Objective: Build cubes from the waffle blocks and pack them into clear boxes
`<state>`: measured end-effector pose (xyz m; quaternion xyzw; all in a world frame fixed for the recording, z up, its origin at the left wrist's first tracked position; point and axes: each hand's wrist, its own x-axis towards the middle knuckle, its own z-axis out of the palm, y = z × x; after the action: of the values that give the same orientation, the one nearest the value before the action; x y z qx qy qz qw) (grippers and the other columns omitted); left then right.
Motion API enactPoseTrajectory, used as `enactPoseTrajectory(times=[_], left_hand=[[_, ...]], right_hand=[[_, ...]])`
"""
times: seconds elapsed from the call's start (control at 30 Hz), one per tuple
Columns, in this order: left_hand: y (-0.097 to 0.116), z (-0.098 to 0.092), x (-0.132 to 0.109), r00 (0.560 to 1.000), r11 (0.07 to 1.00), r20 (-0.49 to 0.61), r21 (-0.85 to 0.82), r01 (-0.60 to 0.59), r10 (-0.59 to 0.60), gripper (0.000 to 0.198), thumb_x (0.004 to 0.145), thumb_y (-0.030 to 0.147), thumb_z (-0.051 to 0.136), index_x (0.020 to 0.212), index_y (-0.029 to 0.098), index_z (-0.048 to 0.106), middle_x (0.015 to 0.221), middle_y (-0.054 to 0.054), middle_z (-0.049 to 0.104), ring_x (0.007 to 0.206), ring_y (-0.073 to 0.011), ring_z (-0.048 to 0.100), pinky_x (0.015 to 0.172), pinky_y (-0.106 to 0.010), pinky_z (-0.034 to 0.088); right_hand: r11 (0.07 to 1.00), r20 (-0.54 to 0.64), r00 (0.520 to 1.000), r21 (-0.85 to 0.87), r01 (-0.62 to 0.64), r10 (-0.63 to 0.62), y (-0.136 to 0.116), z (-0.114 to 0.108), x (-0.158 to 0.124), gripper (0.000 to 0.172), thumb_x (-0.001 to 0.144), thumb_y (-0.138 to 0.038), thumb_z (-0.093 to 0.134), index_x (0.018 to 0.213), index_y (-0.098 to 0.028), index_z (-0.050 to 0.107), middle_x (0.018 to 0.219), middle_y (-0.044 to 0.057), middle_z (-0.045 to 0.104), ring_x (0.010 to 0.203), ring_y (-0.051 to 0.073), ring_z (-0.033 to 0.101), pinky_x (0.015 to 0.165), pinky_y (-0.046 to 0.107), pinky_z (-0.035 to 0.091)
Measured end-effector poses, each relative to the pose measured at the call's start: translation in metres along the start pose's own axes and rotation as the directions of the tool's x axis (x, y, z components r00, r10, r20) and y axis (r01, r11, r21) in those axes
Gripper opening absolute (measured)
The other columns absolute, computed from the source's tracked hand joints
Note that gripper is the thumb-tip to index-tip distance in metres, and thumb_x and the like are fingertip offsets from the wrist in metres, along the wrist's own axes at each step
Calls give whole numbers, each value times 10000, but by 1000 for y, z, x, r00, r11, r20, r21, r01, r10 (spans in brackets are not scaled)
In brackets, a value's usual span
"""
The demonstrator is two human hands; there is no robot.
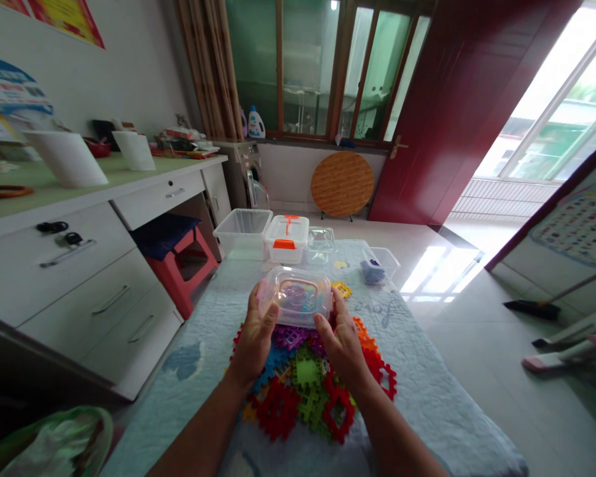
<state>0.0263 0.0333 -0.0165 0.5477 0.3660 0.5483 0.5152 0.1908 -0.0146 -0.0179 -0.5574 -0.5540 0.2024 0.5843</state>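
A small clear plastic box with a lid is held level above the table, between both hands. Its left end is gripped by my left hand, thumb on the near edge. My right hand grips the right end the same way. Some small coloured things show faintly through the lid. Below and nearer to me lies a pile of interlocking plastic pieces in red, green, blue, purple and orange, partly hidden by my hands. One yellow piece lies just beyond my right hand.
Behind the held box stand an open clear bin, a lidded box with orange latches and a clear lid-like piece. A clear box with purple pieces stands at the right edge. A red stool is at the left.
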Motion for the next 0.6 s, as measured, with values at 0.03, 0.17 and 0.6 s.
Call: enactPoseTrajectory(times=[0.03, 0.17, 0.6], left_hand=[[1, -1, -1, 1000, 996, -13, 91, -17, 18, 658, 885, 416, 555, 1464, 293, 268, 1516, -70, 357, 1394, -271, 330, 1147, -475, 245], [5, 1, -3, 997, 969, -22, 235, -72, 80, 667, 890, 408, 552, 1470, 278, 248, 1548, -75, 298, 1435, -263, 246, 1171, -438, 190], [-5, 2, -2, 991, 953, -13, 276, -123, 131, 611, 919, 387, 498, 1471, 284, 257, 1545, -90, 309, 1423, -254, 285, 1150, -436, 266]], right_hand=[[999, -7, 1000, -34, -7, 6, 0, 0, 0, 611, 866, -370, 566, 1431, -202, 404, 1301, 107, 589, 1206, 280, 542, 1012, 421, 443], [993, -6, 998, -101, -61, 60, 4, 3, -2, 637, 892, -410, 520, 1462, -177, 357, 1432, 121, 477, 1351, 289, 400, 1122, 464, 313], [927, 82, 993, -371, -50, 86, 3, 0, 2, 619, 913, -399, 453, 1459, -124, 352, 1436, 176, 455, 1338, 307, 413, 1086, 482, 351]])
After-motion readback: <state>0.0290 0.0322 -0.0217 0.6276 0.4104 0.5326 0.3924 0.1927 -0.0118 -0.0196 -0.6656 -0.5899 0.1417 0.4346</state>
